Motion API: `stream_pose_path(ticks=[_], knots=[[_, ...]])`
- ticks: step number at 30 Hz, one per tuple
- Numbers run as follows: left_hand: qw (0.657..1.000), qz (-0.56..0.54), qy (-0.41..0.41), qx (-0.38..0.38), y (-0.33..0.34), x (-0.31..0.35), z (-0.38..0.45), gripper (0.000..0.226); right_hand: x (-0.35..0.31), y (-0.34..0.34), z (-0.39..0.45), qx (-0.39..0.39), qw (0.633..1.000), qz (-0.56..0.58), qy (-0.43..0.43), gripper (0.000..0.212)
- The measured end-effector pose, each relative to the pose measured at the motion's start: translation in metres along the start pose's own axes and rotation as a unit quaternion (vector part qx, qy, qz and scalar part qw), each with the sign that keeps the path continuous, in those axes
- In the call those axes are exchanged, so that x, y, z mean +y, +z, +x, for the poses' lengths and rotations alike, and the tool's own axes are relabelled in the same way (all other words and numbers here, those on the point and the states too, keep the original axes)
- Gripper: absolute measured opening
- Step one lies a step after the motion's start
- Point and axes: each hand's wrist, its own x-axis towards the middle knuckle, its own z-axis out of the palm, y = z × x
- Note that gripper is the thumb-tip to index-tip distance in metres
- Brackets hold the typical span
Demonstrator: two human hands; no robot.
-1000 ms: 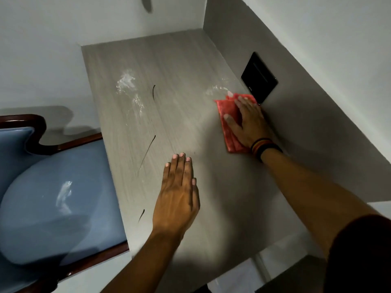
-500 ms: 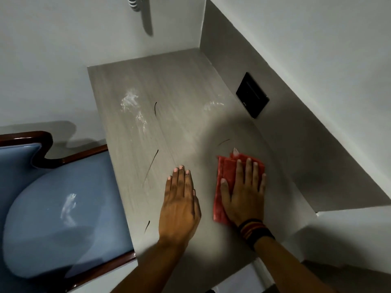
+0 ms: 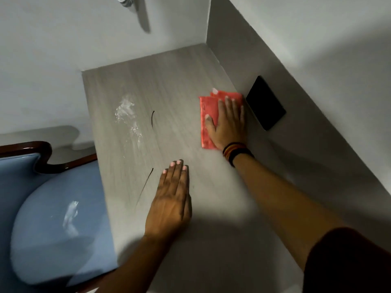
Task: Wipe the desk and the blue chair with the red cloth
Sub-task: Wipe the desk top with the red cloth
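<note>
The grey wood-grain desk (image 3: pixel 169 85) fills the middle of the head view. My right hand (image 3: pixel 228 123) lies flat on the folded red cloth (image 3: pixel 208 111), pressing it to the desk near the right wall. My left hand (image 3: pixel 171 199) rests flat on the desk, fingers together, holding nothing. A white powdery smear (image 3: pixel 127 115) and thin dark streaks (image 3: pixel 152 120) mark the desk's left half. The blue chair (image 3: pixel 53 218), with a dark wood frame, stands at the desk's left edge and has a white smear (image 3: pixel 70 216) on its seat.
A black wall plate (image 3: pixel 265 102) sits on the grey side panel just right of the cloth. White walls close the desk at the back and on the right. A pale fixture (image 3: pixel 124 0) hangs at the top of the back wall.
My right hand slid the cloth from beside the black plate back towards me, then pushed it forward again to the plate. The white smear near the plate is gone. My left hand stayed put.
</note>
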Motion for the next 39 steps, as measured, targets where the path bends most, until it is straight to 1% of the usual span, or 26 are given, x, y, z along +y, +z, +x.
stream_pose_path(ticks=[3,5,7,9,11,13,15,17,19,22,23,27,29,30,32,33,34,35,36,38,39], knots=[[1.0,0.01,-0.019,-0.001,-0.006,0.004,0.004,0.067,0.003,0.003,-0.064,0.031,0.999,-0.002,0.009,0.076],[0.999,0.019,-0.027,-0.008,-0.006,0.003,0.004,0.064,0.008,0.006,-0.075,0.028,1.0,-0.008,-0.001,0.075],[0.999,0.026,-0.026,-0.01,-0.005,0.001,0.006,0.06,0.009,0.006,-0.05,0.009,1.0,-0.012,-0.005,0.075],[0.999,0.018,-0.026,-0.012,-0.002,-0.001,0.006,0.064,0.008,0.004,-0.003,-0.004,1.0,-0.019,-0.014,0.074],[1.0,0.007,-0.028,-0.003,-0.001,-0.003,0.005,0.065,0.006,0.004,0.039,-0.019,1.0,-0.02,0.005,0.075],[1.0,0.001,-0.027,0.009,-0.002,-0.004,0.006,0.066,0.004,0.004,0.047,-0.03,0.999,-0.028,0.02,0.078],[0.999,-0.016,-0.022,0.021,-0.004,-0.003,0.004,0.067,0.002,0.007,0.021,-0.024,0.999,-0.032,0.026,0.082],[1.0,-0.018,-0.008,0.023,-0.003,-0.003,0.004,0.07,-0.003,0.011,-0.021,0.018,0.998,-0.031,0.046,0.082],[1.0,-0.009,-0.006,0.016,0.0,-0.007,0.006,0.071,-0.007,0.019,-0.042,0.041,0.995,-0.038,0.087,0.079],[1.0,-0.003,-0.008,0.019,0.004,-0.008,0.007,0.068,-0.014,0.019,-0.01,0.05,0.984,-0.028,0.166,0.076],[1.0,-0.001,-0.005,0.022,0.005,-0.007,0.007,0.068,-0.018,0.019,0.009,0.041,0.984,-0.028,0.171,0.075],[1.0,0.009,0.012,0.026,0.008,-0.01,0.009,0.068,-0.041,0.024,0.099,-0.001,0.994,-0.027,0.103,0.072],[0.999,0.006,0.008,0.031,0.01,-0.011,0.008,0.068,-0.056,0.023,0.128,-0.018,0.998,-0.022,0.049,0.07],[0.999,0.002,0.006,0.032,0.01,-0.011,0.008,0.068,-0.063,0.022,0.129,-0.029,0.999,-0.021,0.011,0.068],[0.999,-0.016,-0.003,0.029,0.007,-0.009,0.008,0.07,-0.073,0.022,0.098,-0.056,0.994,-0.03,-0.093,0.066],[0.999,-0.022,-0.008,0.028,0.005,-0.007,0.008,0.07,-0.074,0.021,0.067,-0.064,0.987,-0.038,-0.139,0.065],[0.999,-0.022,-0.012,0.028,0.004,-0.005,0.008,0.07,-0.069,0.02,0.031,-0.067,0.982,-0.046,-0.168,0.065],[0.999,-0.021,-0.016,0.026,0.001,-0.004,0.008,0.069,-0.06,0.019,-0.007,-0.063,0.982,-0.048,-0.174,0.065],[0.999,-0.021,-0.02,0.024,-0.002,-0.003,0.008,0.067,-0.047,0.019,-0.043,-0.049,0.985,-0.045,-0.16,0.064],[0.999,-0.024,-0.027,0.028,-0.003,-0.001,0.008,0.064,-0.019,0.017,-0.099,-0.022,0.994,-0.045,-0.097,0.063],[0.999,-0.021,-0.026,0.029,-0.002,-0.001,0.009,0.063,-0.007,0.015,-0.117,-0.022,0.997,-0.051,-0.062,0.063]])
